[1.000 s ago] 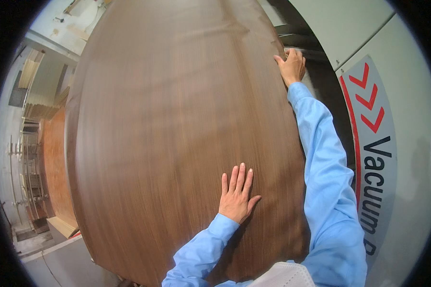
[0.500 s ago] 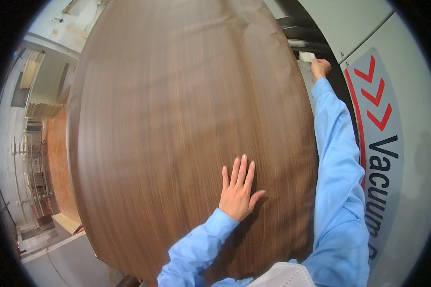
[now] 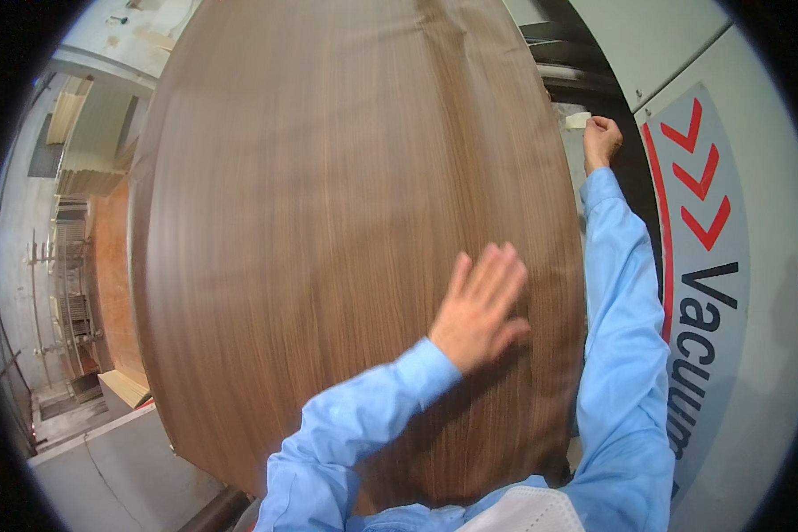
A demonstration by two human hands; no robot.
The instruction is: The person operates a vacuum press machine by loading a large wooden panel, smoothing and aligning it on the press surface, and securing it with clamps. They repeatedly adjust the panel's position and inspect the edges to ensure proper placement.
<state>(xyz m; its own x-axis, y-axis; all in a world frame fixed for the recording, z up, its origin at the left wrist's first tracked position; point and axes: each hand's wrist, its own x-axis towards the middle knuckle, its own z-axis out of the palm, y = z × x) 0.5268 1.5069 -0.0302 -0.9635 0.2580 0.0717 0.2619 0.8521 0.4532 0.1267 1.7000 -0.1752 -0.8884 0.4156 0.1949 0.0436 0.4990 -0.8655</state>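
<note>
Okay, I've got the right hand (image 3: 602,142) pinching a small pale piece (image 3: 577,120) between the brown wood-grain sheet (image 3: 328,222) and grey cabinet (image 3: 762,168); left hand (image 3: 477,317) blurred, fingers spread, over the sheet, contact unclear.

**Right hand (image 3: 603,142) pinches a small pale piece (image 3: 578,120)!**

And here's the left hand (image 3: 481,312), fingers spread and blurred, over the brown wood-grain sheet (image 3: 328,230); whether the palm touches, we can't tell. Well ahead of it, a crease (image 3: 442,35) ripples the surface. Out front and to its right, the other hand grips that piece, just past the sheet's edge. Right of that hand: a pale cabinet (image 3: 771,177) with red chevrons (image 3: 702,189). Far left of both hands, stacked boards (image 3: 87,146)!
</note>
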